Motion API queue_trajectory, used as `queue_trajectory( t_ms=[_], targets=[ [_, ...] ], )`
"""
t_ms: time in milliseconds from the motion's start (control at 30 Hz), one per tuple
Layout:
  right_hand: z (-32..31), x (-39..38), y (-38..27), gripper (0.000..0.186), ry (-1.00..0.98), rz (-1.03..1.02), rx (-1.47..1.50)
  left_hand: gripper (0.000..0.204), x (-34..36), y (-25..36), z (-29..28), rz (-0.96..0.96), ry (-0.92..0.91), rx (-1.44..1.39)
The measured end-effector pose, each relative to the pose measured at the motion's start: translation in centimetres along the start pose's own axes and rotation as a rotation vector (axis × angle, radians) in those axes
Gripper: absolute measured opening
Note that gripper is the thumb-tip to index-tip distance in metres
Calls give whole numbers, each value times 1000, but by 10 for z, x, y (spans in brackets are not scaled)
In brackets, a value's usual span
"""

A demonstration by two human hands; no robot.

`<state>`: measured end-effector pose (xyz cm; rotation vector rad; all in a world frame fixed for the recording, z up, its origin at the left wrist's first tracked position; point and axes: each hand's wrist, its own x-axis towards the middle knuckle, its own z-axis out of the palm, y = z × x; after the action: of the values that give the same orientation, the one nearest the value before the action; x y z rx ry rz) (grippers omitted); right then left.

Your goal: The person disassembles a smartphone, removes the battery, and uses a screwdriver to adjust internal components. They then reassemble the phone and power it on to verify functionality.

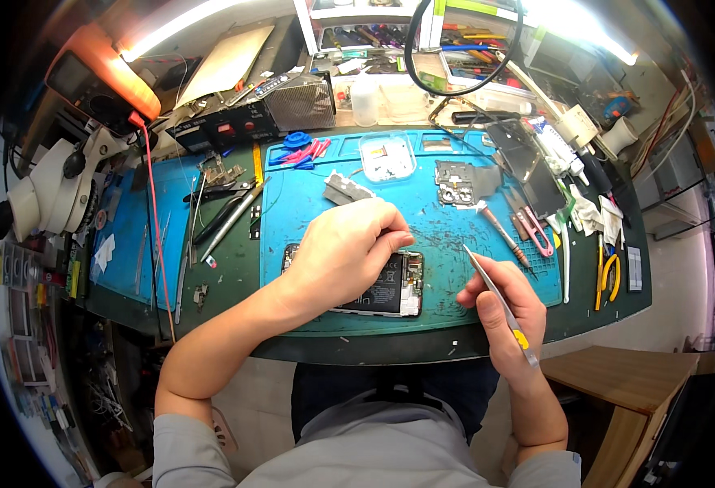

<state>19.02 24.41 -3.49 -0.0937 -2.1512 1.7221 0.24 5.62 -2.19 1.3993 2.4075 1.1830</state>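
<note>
An opened phone (383,293) lies on the blue work mat (325,325), its black battery and inner parts showing. My left hand (347,244) hovers over the phone and hides much of it. Its thumb and index finger are pinched together; whatever may sit between them is too small to make out. To the right of the phone, my right hand (510,313) grips metal tweezers (496,291) with a yellow mark, their tips pointing up and to the left, away from the phone.
Behind the hands stand a clear plastic box (387,156) and a loose phone frame (459,183). A screwdriver (505,237), pink-handled tweezers (534,231) and yellow pliers (612,276) lie at right. A microscope (48,191) and an orange multimeter (101,77) stand at left.
</note>
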Motion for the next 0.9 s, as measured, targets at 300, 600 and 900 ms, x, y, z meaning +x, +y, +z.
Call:
queue_trajectory(
  t_ms=[300, 600, 900],
  targets=[
    [1, 4, 0, 39, -31, -139, -52, 10, -2, 4, -10, -78, 11, -59],
    [12, -5, -6, 34, 44, -25, -68, 25, -14, 6, -17, 250, -20, 153],
    [20, -3, -11, 40, -16, -397, -452, 64, -24, -6, -45, 509, -348, 371]
  ],
)
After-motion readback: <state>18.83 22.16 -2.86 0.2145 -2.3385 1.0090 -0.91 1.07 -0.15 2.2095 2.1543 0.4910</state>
